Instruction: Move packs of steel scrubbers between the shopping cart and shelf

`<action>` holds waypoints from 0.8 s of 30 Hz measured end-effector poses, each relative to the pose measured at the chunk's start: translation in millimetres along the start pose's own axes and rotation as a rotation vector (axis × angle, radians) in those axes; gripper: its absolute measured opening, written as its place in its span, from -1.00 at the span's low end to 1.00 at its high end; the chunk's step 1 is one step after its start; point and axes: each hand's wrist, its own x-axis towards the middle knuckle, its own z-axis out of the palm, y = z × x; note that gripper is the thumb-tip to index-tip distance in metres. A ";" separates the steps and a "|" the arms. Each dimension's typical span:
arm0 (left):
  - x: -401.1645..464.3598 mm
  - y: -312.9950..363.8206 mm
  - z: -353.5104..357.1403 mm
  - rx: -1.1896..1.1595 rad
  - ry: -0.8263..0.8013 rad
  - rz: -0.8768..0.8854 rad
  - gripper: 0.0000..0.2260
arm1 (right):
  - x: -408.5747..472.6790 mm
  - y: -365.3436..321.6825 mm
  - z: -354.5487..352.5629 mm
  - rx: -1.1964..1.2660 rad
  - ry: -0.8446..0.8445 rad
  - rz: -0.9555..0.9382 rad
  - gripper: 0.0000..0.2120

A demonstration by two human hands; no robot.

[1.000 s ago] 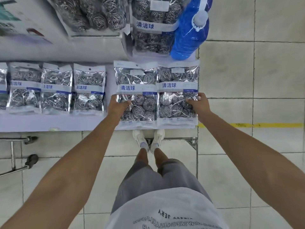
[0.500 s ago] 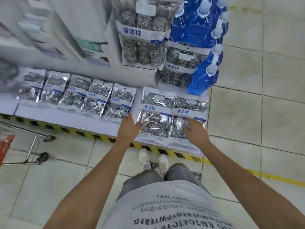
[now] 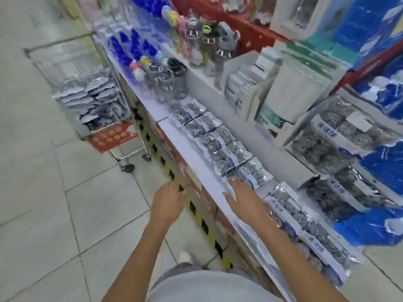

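Packs of steel scrubbers (image 3: 220,144) lie in a row along the shelf (image 3: 192,149), more wait in the shopping cart (image 3: 96,101) — both hands, left (image 3: 169,201) and right (image 3: 244,199), are spread and empty, probably free for fetching the next ones.

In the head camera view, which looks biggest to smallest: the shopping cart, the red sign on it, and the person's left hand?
1. Shopping cart.
2. Red sign and left hand: alike; the hand's nearness makes ranking unsure.

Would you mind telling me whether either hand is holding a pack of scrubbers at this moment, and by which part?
Nothing is held. The left hand hangs open over the floor, and the right hand is open above the shelf edge.
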 end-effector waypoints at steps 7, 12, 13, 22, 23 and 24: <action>-7.6 -114.3 -50.1 -0.064 0.121 -0.253 -0.60 | 90.8 -119.6 30.5 -0.106 -0.044 -0.260 -0.49; -0.3 -187.1 -79.6 -0.101 0.214 -0.386 -0.58 | 155.7 -200.4 57.0 -0.076 -0.095 -0.329 -0.44; 3.2 -199.8 -84.7 -0.103 0.212 -0.407 -0.57 | 166.6 -212.9 61.8 -0.077 -0.105 -0.338 -0.44; 87.5 -296.6 -129.5 -0.157 0.271 -0.516 -0.50 | 266.5 -280.0 112.1 -0.145 -0.228 -0.341 -0.47; 103.3 -307.9 -135.2 -0.159 0.270 -0.523 -0.49 | 282.2 -285.8 117.9 -0.140 -0.243 -0.335 -0.47; 119.7 -319.6 -141.1 -0.163 0.271 -0.529 -0.48 | 298.5 -292.1 123.3 -0.133 -0.251 -0.328 -0.47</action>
